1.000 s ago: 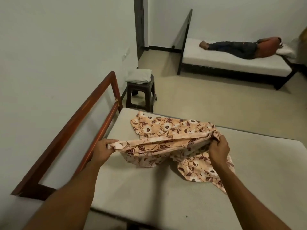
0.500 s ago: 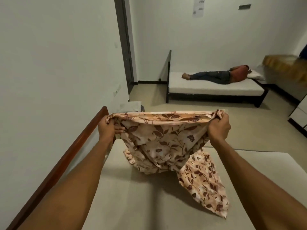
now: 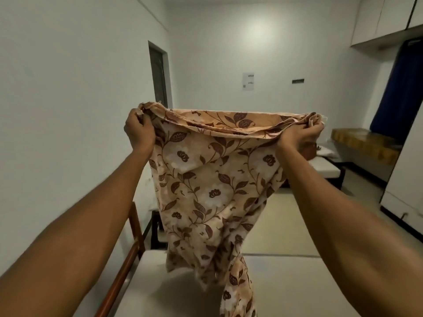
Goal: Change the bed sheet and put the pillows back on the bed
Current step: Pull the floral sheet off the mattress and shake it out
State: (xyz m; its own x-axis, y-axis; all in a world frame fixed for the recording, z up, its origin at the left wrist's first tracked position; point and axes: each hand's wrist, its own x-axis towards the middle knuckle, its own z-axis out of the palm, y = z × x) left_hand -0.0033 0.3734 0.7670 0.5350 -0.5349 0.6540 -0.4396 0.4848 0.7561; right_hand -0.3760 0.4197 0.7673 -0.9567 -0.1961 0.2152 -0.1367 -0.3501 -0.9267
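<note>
Hands [image 3: 139,131] [image 3: 297,137] raised, gripping floral sheet [image 3: 212,191] corners.

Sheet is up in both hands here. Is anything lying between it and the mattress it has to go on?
Nothing visible does. The left hand and right hand grip the floral sheet by its top edge, and it hangs directly over the mattress. The wooden bed rail stands off to its left.

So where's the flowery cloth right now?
Head view, centre: the floral cloth hangs over the bare mattress, top edge gripped by left hand and right hand.
</note>
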